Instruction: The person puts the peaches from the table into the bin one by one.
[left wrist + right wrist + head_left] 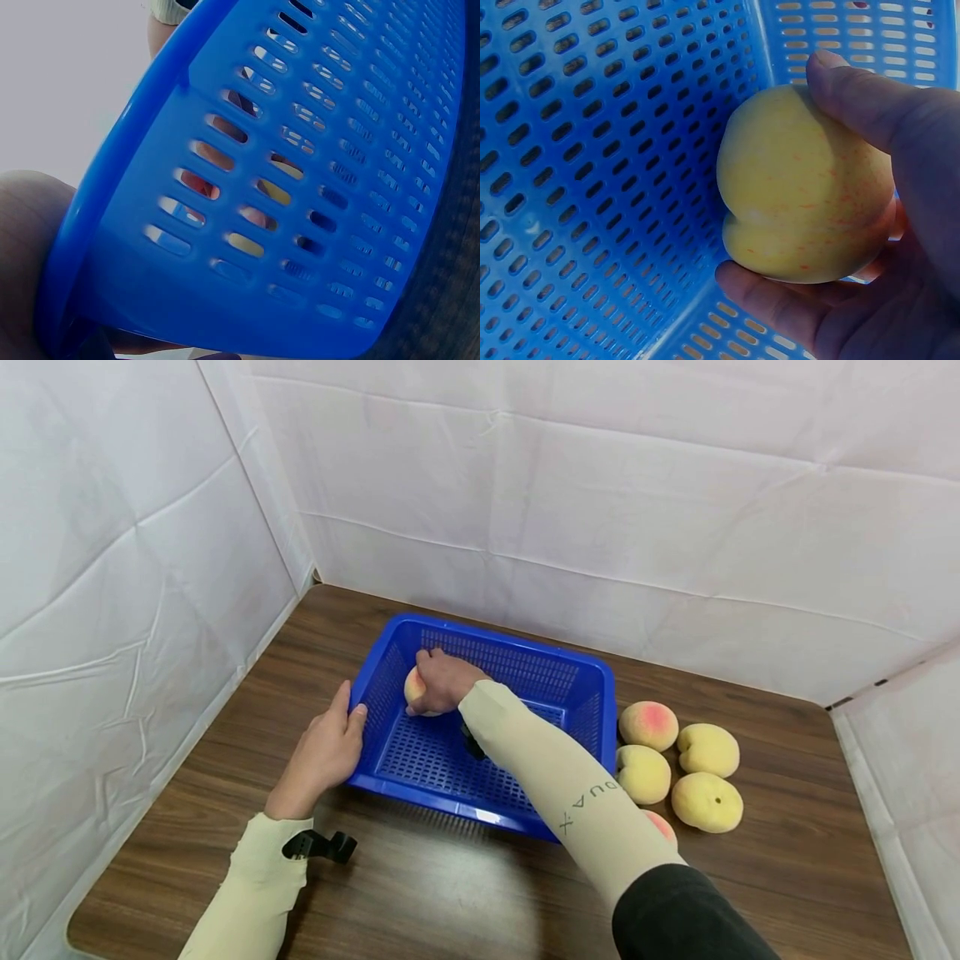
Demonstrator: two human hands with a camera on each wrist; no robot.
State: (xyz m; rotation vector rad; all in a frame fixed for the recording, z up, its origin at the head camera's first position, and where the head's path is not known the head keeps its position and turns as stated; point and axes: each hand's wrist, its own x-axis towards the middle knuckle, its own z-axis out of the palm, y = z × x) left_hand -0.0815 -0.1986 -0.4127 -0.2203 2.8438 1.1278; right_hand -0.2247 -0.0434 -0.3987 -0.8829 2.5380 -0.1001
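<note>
A yellow and pink peach (802, 180) is gripped by my right hand (447, 680), between the thumb and curled fingers, inside a blue plastic basket (480, 811). In the head view the peach (414, 687) is near the basket's left end, partly covered by the hand. My left hand (327, 748) holds the basket's left rim, thumb over the edge; its other fingers are mostly hidden. Slotted basket wall (247, 195) fills most of the left wrist view, and bits of peach and hand show through its holes.
Several peaches lie on the brown wooden table (810, 827) right of the basket, among them a pink-topped peach (649, 725) and a yellow peach (707, 802). Another peach (662, 828) is partly behind the right forearm. White sheeting (570, 502) hangs behind the table and along both sides.
</note>
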